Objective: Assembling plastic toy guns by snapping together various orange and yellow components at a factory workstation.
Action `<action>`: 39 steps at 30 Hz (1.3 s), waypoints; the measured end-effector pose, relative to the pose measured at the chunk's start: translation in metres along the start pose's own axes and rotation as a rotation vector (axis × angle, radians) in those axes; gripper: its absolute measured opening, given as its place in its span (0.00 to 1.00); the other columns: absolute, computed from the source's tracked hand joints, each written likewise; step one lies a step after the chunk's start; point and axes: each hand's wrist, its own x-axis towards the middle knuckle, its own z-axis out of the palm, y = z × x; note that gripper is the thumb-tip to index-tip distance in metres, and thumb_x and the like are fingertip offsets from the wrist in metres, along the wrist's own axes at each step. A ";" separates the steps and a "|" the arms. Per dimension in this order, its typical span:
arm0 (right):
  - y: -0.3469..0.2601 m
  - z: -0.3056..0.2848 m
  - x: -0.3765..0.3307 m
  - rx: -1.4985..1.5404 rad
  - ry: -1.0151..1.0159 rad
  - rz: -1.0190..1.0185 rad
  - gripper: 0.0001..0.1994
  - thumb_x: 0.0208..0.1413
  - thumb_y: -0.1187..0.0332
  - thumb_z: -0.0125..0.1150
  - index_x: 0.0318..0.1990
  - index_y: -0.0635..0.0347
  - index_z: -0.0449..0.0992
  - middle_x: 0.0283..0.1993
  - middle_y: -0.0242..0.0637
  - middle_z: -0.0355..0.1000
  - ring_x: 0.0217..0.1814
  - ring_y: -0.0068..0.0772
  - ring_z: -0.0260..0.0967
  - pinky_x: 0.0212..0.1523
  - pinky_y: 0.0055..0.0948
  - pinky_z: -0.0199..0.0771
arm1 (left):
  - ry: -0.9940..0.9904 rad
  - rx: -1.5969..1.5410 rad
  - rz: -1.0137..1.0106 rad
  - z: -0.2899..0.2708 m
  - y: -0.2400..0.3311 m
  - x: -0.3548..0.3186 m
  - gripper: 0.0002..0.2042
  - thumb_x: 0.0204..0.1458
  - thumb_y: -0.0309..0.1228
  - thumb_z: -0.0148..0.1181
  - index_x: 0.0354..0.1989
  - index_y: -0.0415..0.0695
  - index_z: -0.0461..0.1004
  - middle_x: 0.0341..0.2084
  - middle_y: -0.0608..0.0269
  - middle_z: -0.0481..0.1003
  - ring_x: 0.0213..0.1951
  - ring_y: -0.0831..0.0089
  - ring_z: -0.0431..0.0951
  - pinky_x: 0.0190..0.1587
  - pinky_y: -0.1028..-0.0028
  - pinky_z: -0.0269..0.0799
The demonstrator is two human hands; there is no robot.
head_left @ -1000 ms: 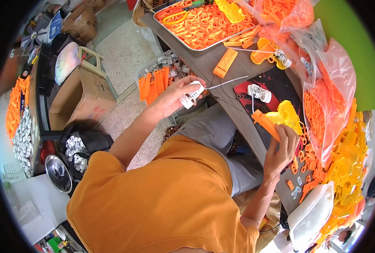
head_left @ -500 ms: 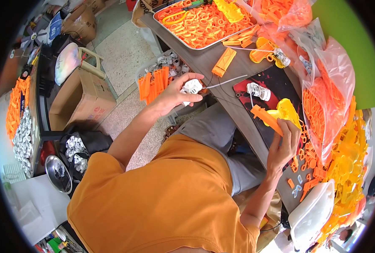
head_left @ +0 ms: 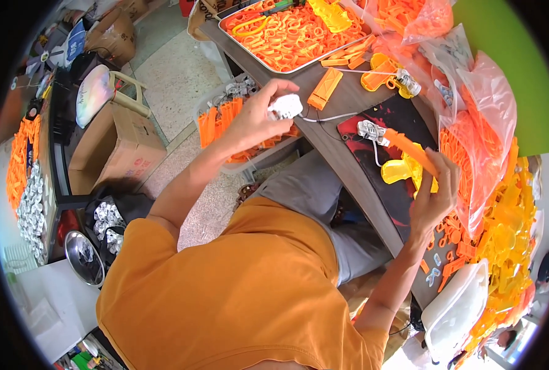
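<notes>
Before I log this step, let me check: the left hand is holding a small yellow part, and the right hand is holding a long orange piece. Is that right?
Not quite: the head view shows the left hand holding a small white part, not a yellow one. The right hand is holding a long orange piece.

An orange shirt (head_left: 225, 283) with short sleeves (head_left: 142, 242) is worn. Below it, grey trousers (head_left: 296, 188) are worn.

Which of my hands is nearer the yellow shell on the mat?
Right. Your right hand is beside the shell, on its right; the left hand is farther off, leftward.
</notes>
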 end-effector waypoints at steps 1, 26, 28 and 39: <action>0.001 0.000 0.008 -0.004 0.004 -0.001 0.12 0.51 0.84 0.59 0.43 0.64 0.79 0.42 0.41 0.75 0.46 0.39 0.73 0.49 0.32 0.71 | 0.007 0.009 0.061 -0.003 0.004 0.007 0.27 0.47 0.20 0.60 0.58 0.44 0.63 0.41 0.66 0.69 0.35 0.80 0.72 0.35 0.79 0.73; 0.018 -0.097 0.152 -0.188 0.338 -0.153 0.09 0.55 0.77 0.62 0.44 0.59 0.79 0.42 0.35 0.77 0.44 0.27 0.74 0.43 0.25 0.72 | -0.034 0.205 0.569 -0.020 0.179 0.136 0.21 0.49 0.28 0.63 0.54 0.39 0.71 0.40 0.64 0.76 0.39 0.79 0.76 0.43 0.77 0.73; 0.017 -0.104 0.155 -0.190 0.348 -0.119 0.09 0.56 0.76 0.61 0.44 0.60 0.79 0.42 0.34 0.77 0.44 0.27 0.74 0.45 0.25 0.71 | -0.004 0.254 0.641 -0.022 0.178 0.148 0.22 0.48 0.31 0.64 0.52 0.37 0.72 0.39 0.60 0.77 0.36 0.77 0.79 0.41 0.76 0.75; 0.013 -0.135 0.159 -0.223 0.375 -0.122 0.09 0.57 0.77 0.60 0.45 0.60 0.78 0.41 0.34 0.77 0.45 0.25 0.73 0.47 0.25 0.71 | -0.096 0.101 0.600 -0.010 0.196 0.171 0.22 0.50 0.30 0.65 0.54 0.40 0.71 0.39 0.64 0.76 0.37 0.81 0.77 0.37 0.78 0.75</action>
